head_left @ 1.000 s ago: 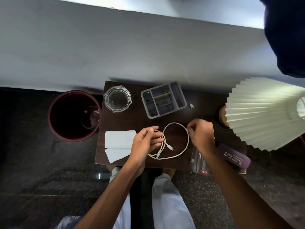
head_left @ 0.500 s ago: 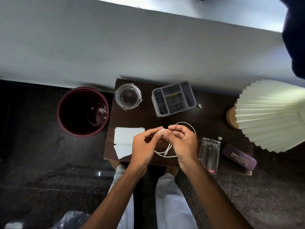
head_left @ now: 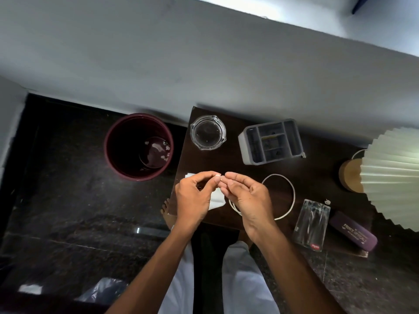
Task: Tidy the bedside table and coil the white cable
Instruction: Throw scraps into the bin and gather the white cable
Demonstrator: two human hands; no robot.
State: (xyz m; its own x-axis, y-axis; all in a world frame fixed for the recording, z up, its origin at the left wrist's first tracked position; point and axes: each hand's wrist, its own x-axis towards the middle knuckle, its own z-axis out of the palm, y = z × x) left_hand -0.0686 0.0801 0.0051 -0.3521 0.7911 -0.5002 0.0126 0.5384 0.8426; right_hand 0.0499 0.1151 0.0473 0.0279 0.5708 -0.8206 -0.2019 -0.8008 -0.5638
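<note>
The white cable (head_left: pixel 292 193) lies in a loop on the dark wooden bedside table (head_left: pixel 238 164), right of my hands. My left hand (head_left: pixel 195 196) and my right hand (head_left: pixel 247 196) meet fingertip to fingertip above the table's front left part, both pinching the cable where it bunches between them. The cable's ends are hidden under my fingers. White folded tissue paper (head_left: pixel 215 200) lies under my hands, mostly covered.
A glass ashtray (head_left: pixel 208 132) and a grey compartment organiser (head_left: pixel 271 141) stand at the back. A clear plastic pouch (head_left: pixel 311 223) and a purple glasses case (head_left: pixel 353 232) lie front right, beside the pleated lamp (head_left: pixel 392 175). A maroon bin (head_left: pixel 138 146) stands on the floor, left.
My right hand came from the cable's right side over to my left hand, gathering the loop. Both hands now pinch the cable together, further left over the tissue. The camera shifted left.
</note>
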